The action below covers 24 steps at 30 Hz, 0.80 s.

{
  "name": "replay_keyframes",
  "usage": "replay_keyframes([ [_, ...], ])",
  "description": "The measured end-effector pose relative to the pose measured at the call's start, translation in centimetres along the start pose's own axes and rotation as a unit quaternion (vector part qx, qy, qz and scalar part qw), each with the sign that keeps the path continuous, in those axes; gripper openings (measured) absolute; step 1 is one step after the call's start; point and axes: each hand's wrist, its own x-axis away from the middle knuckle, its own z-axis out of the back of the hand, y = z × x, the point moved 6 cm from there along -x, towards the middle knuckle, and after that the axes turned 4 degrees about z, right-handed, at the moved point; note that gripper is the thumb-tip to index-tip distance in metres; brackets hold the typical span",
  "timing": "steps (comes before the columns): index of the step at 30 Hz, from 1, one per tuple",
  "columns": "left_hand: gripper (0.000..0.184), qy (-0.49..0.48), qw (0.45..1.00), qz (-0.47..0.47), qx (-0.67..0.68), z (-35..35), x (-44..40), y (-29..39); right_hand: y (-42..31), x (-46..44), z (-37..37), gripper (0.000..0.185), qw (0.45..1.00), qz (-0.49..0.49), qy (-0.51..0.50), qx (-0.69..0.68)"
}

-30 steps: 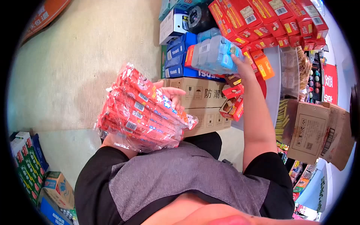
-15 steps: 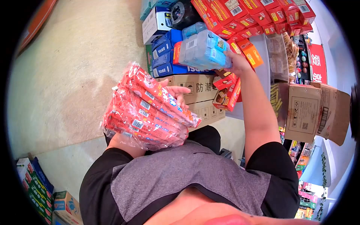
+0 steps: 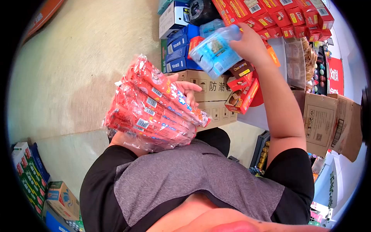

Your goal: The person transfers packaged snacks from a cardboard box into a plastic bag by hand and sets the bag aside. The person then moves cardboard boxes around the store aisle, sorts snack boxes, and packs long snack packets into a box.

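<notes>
A bundle of long red plastic-wrapped packs (image 3: 152, 110) with white barcodes lies across my left forearm against my body. My left hand (image 3: 187, 88) supports it from behind, fingers stretched past its edge. Up and to the right, my right hand (image 3: 247, 42) grips the top end of a pack of blue-labelled clear plastic bottles (image 3: 217, 52), which hangs tilted. Just below that hand are a brown box (image 3: 242, 69) and red snack boxes (image 3: 243, 96). Another clear blue pack (image 3: 211, 28) sits behind the held one.
Blue cartons (image 3: 179, 48) stand beside large brown cartons (image 3: 208, 109). Rows of red boxes (image 3: 270, 17) line the far side. An opened cardboard box (image 3: 320, 120) is at right, with a dark crate (image 3: 262, 150) near my right elbow. Green cartons (image 3: 29, 178) lie at lower left.
My right hand has moved up and tipped the blue bottle pack, its lower end swinging down. The brown box beneath shows more. The red bundle stays on my left arm; the view has shifted slightly.
</notes>
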Motion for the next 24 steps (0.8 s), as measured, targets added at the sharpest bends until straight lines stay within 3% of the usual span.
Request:
replay_keyframes([
  [2,0.071,0.011,1.000,-0.007,-0.018,-1.1,-0.1,0.4,-3.1,-1.0,-1.2,0.051,0.995,0.067,-0.069,0.026],
  [5,0.073,0.012,1.000,0.008,-0.018,-0.9,-0.1,0.9,-5.7,-3.0,-4.9,0.046,0.982,0.165,-0.063,0.063],
  [6,0.075,0.055,0.998,0.011,-0.040,-0.4,0.0,0.9,-6.3,-3.7,-6.3,0.041,0.984,0.133,-0.106,0.052],
  [10,0.072,-0.039,0.992,-0.012,-0.119,1.8,1.5,0.7,-6.5,-6.0,-15.0,0.037,0.980,0.174,-0.085,-0.048],
  [13,0.074,-0.005,0.981,-0.015,-0.192,0.1,3.3,0.4,-8.5,-6.9,-21.4,0.056,0.975,0.147,-0.153,-0.064],
  [15,0.082,0.071,0.983,-0.021,-0.169,-0.8,3.9,0.2,-10.4,-8.0,-24.1,0.053,0.978,0.132,-0.160,-0.038],
  [17,0.085,0.081,0.984,-0.004,-0.159,-0.3,4.4,-0.5,-11.2,-9.0,-25.9,0.052,0.977,0.125,-0.167,-0.034],
  [21,0.092,0.097,0.977,0.007,-0.192,1.1,4.1,-1.0,-9.7,-7.1,-30.5,0.049,0.988,0.137,-0.067,-0.020],
  [24,0.089,0.132,0.977,-0.001,-0.169,1.4,3.8,-1.1,-8.2,-2.2,-37.5,0.047,0.954,0.229,-0.187,0.042],
])
